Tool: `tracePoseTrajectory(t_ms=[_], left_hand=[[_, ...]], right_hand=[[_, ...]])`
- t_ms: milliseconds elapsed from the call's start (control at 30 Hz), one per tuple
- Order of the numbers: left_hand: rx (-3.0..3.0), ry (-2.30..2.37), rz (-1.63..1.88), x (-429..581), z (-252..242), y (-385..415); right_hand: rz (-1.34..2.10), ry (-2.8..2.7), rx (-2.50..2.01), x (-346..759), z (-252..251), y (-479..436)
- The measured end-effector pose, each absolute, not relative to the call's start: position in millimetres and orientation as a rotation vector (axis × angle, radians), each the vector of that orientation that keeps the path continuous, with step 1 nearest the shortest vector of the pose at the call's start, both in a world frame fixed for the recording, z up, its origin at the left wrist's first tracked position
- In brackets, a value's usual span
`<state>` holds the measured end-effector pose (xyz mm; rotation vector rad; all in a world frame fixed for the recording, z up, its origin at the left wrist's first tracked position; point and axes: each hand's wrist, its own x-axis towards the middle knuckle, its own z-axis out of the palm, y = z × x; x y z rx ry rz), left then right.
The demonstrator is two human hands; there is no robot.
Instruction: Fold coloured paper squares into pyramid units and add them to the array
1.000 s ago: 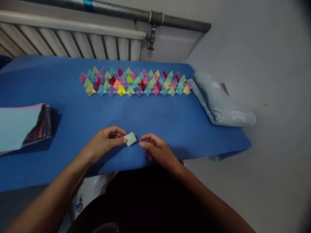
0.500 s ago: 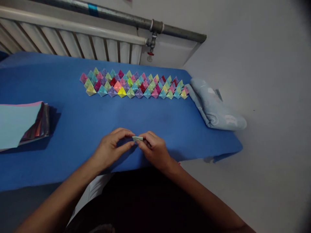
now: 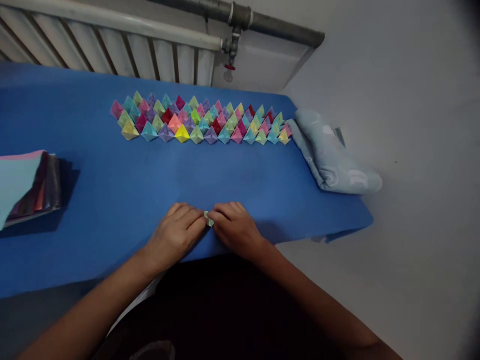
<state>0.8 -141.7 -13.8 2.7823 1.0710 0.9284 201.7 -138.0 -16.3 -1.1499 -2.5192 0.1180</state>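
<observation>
A small pale green folded paper piece [image 3: 209, 219] shows between my two hands, close to the near edge of the blue-covered table. My left hand [image 3: 178, 232] is closed, with thumb and fingers pinching the paper's left side. From the other side my right hand [image 3: 236, 227] grips it, fingers curled and thumb close to the left fingertips. Most of the paper is hidden by the fingers. Beyond the hands, several rows of colourful folded paper shapes [image 3: 197, 135] stand pointed up, packed side by side.
At the left lies a stack of coloured paper [image 3: 22, 185], light blue on top. A folded grey-blue blanket [image 3: 337, 160] rests at the table's right end by the wall. Behind the blue cloth [image 3: 123, 200] are a white radiator [image 3: 142, 55] and a metal pipe [image 3: 281, 30].
My left fingers, earlier spread around the paper's tip, have closed onto it. The paper has turned and shows a broader face. The view has shifted slightly.
</observation>
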Motion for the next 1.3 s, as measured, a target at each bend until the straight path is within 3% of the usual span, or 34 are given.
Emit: tracePoseTrajectory(t_ms=[1300], left_hand=[[2.529,1.476,0.772,12,-21,-160]], right_hand=[[0.612,-2.344,-1.247,210,-12,-140]])
